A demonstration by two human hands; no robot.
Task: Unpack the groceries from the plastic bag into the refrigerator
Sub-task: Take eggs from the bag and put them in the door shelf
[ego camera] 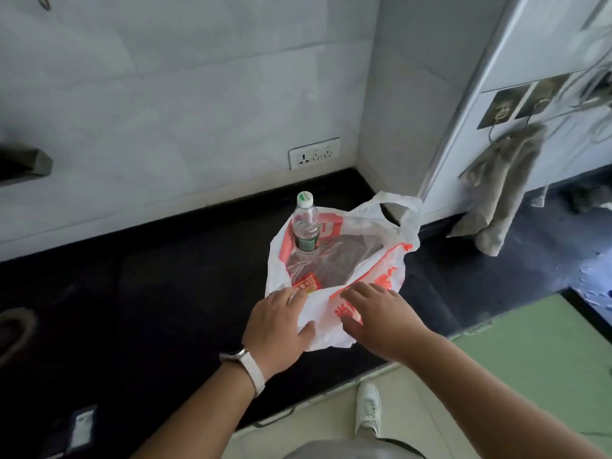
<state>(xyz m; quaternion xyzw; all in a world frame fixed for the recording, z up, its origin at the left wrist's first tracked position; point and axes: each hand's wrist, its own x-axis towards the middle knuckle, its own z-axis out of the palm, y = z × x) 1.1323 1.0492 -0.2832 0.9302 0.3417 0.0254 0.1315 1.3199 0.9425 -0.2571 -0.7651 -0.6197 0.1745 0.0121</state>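
Note:
A white plastic bag [371, 226] with orange print stands open on the black countertop [149, 293]. Inside it a clear water bottle [305, 223] with a white cap and green label stands upright at the far left. A small red packet [307, 282] lies at the near left of the bag. My left hand [278, 323] grips the bag's near rim, thumb on the outside. My right hand [377, 313] rests on the near wall of the bag with its fingers spread. The refrigerator's inside is not in view.
A wall socket [314, 153] sits behind the bag on the tiled wall. A grey cloth [500, 190] hangs from a hook on a white panel at the right. A dark handle [26, 164] juts out at the left. The floor and a white shoe [367, 405] show below.

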